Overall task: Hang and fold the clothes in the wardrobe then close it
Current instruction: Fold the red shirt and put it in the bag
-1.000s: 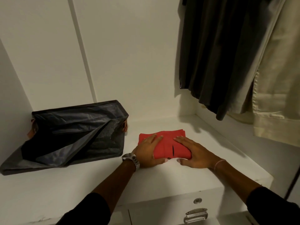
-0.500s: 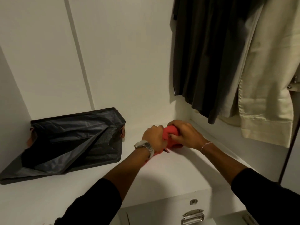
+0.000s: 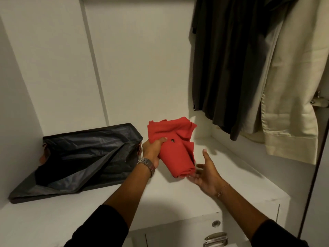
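left hand [image 3: 154, 148] grips red folded garment [image 3: 175, 148] lifted above shelf [image 3: 231, 177] | right hand [image 3: 206, 171] spread, fingers touching bundle's lower end | risk: one-sided grip lets folds slump open

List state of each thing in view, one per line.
red garment: folded, loosely bunched, lifted off the shelf
left hand: grips the red garment
right hand: open, palm up, fingers under the garment's lower end
grey storage box: collapsed, slumped on shelf
dark garment: hanging
cream garment: hanging
drawer: closed
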